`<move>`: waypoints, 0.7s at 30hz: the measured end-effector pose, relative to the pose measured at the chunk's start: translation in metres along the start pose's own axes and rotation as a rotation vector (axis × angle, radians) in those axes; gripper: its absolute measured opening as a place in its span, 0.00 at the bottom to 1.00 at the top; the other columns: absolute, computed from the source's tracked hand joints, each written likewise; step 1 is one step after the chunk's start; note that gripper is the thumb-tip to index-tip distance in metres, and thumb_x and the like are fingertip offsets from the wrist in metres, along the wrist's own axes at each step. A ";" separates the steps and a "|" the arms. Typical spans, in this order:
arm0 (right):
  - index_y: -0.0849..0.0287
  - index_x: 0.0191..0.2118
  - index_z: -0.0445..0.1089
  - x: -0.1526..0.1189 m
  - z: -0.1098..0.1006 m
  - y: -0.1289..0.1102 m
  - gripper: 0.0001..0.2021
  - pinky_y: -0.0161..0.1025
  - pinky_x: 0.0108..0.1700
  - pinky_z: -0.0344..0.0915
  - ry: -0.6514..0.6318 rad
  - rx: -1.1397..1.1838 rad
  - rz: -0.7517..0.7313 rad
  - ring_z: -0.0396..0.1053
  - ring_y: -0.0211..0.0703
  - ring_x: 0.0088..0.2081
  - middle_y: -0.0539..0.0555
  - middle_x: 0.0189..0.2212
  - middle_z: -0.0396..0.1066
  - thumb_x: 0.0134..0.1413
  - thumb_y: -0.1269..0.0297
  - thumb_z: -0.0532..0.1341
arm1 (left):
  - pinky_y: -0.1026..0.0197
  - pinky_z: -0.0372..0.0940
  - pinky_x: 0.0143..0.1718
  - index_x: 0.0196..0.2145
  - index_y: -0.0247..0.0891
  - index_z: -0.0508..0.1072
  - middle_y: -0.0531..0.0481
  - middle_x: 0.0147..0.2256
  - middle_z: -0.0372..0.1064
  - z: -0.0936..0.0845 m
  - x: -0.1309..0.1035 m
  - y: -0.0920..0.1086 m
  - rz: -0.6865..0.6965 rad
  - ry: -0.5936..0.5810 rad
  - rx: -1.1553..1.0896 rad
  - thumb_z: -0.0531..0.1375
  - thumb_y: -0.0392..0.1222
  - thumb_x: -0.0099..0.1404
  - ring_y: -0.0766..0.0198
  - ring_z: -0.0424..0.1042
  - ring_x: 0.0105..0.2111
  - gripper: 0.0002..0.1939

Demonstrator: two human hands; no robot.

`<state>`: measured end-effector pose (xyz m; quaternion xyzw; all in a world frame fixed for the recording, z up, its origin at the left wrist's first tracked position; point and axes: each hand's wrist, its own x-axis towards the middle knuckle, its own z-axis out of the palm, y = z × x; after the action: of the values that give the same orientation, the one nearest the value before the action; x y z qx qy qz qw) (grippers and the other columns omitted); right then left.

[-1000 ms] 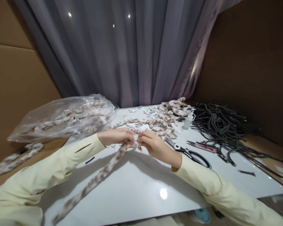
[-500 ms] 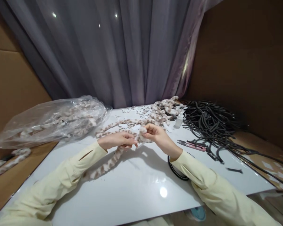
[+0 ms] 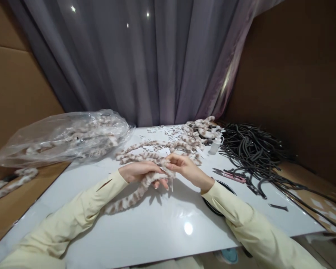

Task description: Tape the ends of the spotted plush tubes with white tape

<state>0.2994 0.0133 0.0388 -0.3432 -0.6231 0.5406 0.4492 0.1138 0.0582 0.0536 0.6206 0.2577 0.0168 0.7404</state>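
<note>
A fluffy white cord with brown patches (image 3: pixel 128 200) runs up from the white tabletop into my hands. My left hand (image 3: pixel 140 170) is closed around it near its end, with some fingers showing below the fluff. On the right, my right hand (image 3: pixel 186 169) pinches the fluffy end between thumb and fingers; the exact grip is partly hidden. A thin pale strand (image 3: pixel 172 185) hangs under the held end. Just behind my hands lie more fluffy cords (image 3: pixel 142 158) of the same kind.
A clear plastic bag of fluffy cords (image 3: pixel 64 138) lies at left. At right are a pile of black cords (image 3: pixel 252 149), pink-handled snips (image 3: pixel 230 175), a small squeeze bottle (image 3: pixel 215 145) and a black coil (image 3: pixel 212 207). A curtain (image 3: pixel 123 67) hangs behind the white table (image 3: pixel 156 231).
My left hand has turned, and the cord now lies across its fingers. The end in my right hand has come lower. The view has shifted slightly.
</note>
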 end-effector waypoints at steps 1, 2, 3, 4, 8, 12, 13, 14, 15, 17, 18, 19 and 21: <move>0.60 0.31 0.68 0.000 0.001 0.000 0.13 0.33 0.31 0.58 -0.022 -0.043 -0.006 0.62 0.35 0.29 0.48 0.26 0.65 0.46 0.54 0.64 | 0.67 0.64 0.31 0.31 0.28 0.77 0.41 0.32 0.76 -0.001 0.001 -0.002 -0.005 0.002 -0.038 0.54 0.40 0.62 0.68 0.69 0.23 0.15; 0.61 0.31 0.69 -0.001 0.003 -0.001 0.13 0.34 0.33 0.59 -0.044 -0.093 -0.006 0.64 0.37 0.30 0.50 0.28 0.67 0.46 0.54 0.64 | 0.65 0.64 0.33 0.32 0.28 0.76 0.41 0.32 0.76 -0.002 0.002 -0.003 -0.010 -0.005 -0.075 0.54 0.41 0.61 0.67 0.70 0.24 0.15; 0.61 0.31 0.70 -0.001 0.004 -0.001 0.14 0.35 0.33 0.59 -0.058 -0.144 -0.002 0.64 0.38 0.31 0.51 0.28 0.68 0.46 0.54 0.64 | 0.63 0.65 0.35 0.33 0.28 0.76 0.41 0.33 0.76 -0.003 0.003 -0.005 -0.015 -0.023 -0.108 0.54 0.41 0.61 0.65 0.71 0.25 0.15; 0.61 0.31 0.70 -0.001 0.005 -0.001 0.14 0.36 0.33 0.60 -0.062 -0.192 0.004 0.65 0.39 0.31 0.52 0.29 0.68 0.46 0.54 0.64 | 0.61 0.65 0.36 0.34 0.28 0.75 0.40 0.33 0.76 -0.004 0.004 -0.006 -0.023 -0.049 -0.137 0.53 0.42 0.60 0.63 0.72 0.27 0.16; 0.61 0.30 0.67 -0.003 0.006 -0.001 0.14 0.34 0.30 0.59 -0.007 -0.283 0.004 0.62 0.37 0.27 0.50 0.26 0.66 0.45 0.55 0.65 | 0.57 0.64 0.39 0.34 0.27 0.74 0.37 0.35 0.76 -0.005 0.007 -0.004 -0.069 -0.169 -0.193 0.50 0.49 0.60 0.58 0.73 0.31 0.22; 0.60 0.27 0.64 -0.003 0.005 0.000 0.15 0.33 0.27 0.57 -0.006 -0.298 0.009 0.59 0.35 0.25 0.47 0.23 0.63 0.41 0.55 0.67 | 0.58 0.65 0.40 0.33 0.31 0.74 0.42 0.33 0.76 0.007 -0.001 0.006 -0.033 -0.089 -0.113 0.50 0.51 0.62 0.60 0.73 0.29 0.21; 0.60 0.27 0.64 -0.003 0.005 0.000 0.15 0.33 0.27 0.57 -0.014 -0.299 0.017 0.59 0.35 0.25 0.47 0.23 0.63 0.41 0.56 0.67 | 0.60 0.65 0.40 0.33 0.31 0.74 0.43 0.33 0.76 0.010 -0.004 0.008 -0.014 -0.038 -0.044 0.51 0.51 0.63 0.62 0.73 0.29 0.20; 0.61 0.26 0.64 -0.003 0.005 -0.001 0.15 0.33 0.28 0.57 -0.021 -0.298 0.022 0.60 0.35 0.26 0.48 0.23 0.64 0.41 0.56 0.67 | 0.62 0.64 0.39 0.32 0.31 0.75 0.44 0.32 0.76 0.013 -0.006 0.009 -0.012 -0.016 0.029 0.53 0.50 0.63 0.64 0.72 0.29 0.19; 0.61 0.25 0.64 -0.003 0.006 -0.001 0.14 0.33 0.29 0.58 -0.026 -0.295 0.022 0.60 0.35 0.26 0.49 0.24 0.64 0.41 0.57 0.67 | 0.64 0.64 0.39 0.31 0.31 0.76 0.45 0.30 0.76 0.015 -0.008 0.010 -0.011 -0.004 0.085 0.54 0.50 0.63 0.65 0.72 0.28 0.19; 0.60 0.24 0.64 -0.003 0.006 -0.002 0.14 0.35 0.31 0.59 -0.024 -0.285 0.000 0.61 0.36 0.27 0.50 0.25 0.65 0.42 0.57 0.66 | 0.67 0.64 0.36 0.29 0.31 0.76 0.46 0.29 0.75 0.017 -0.010 0.010 -0.016 0.005 0.129 0.56 0.50 0.62 0.67 0.71 0.28 0.18; 0.60 0.24 0.63 -0.003 0.007 -0.002 0.14 0.35 0.32 0.60 -0.022 -0.279 -0.017 0.62 0.37 0.28 0.50 0.26 0.66 0.42 0.58 0.66 | 0.67 0.63 0.35 0.29 0.32 0.76 0.46 0.29 0.75 0.017 -0.009 0.010 -0.014 0.014 0.117 0.57 0.50 0.62 0.68 0.70 0.28 0.17; 0.60 0.23 0.63 -0.003 0.007 -0.003 0.14 0.36 0.32 0.60 -0.021 -0.276 -0.032 0.62 0.37 0.28 0.50 0.26 0.66 0.41 0.58 0.67 | 0.67 0.63 0.34 0.29 0.32 0.76 0.46 0.29 0.75 0.017 -0.009 0.009 -0.013 0.026 0.095 0.58 0.50 0.61 0.68 0.70 0.28 0.16; 0.60 0.21 0.61 -0.004 0.008 -0.004 0.15 0.37 0.34 0.60 -0.021 -0.268 -0.053 0.63 0.38 0.29 0.51 0.27 0.66 0.39 0.58 0.68 | 0.67 0.63 0.33 0.29 0.32 0.75 0.46 0.31 0.75 0.015 -0.007 0.008 -0.008 0.053 0.050 0.60 0.49 0.59 0.69 0.69 0.27 0.15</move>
<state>0.2936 0.0066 0.0416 -0.3777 -0.7032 0.4441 0.4070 0.1158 0.0437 0.0651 0.6371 0.2801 0.0237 0.7177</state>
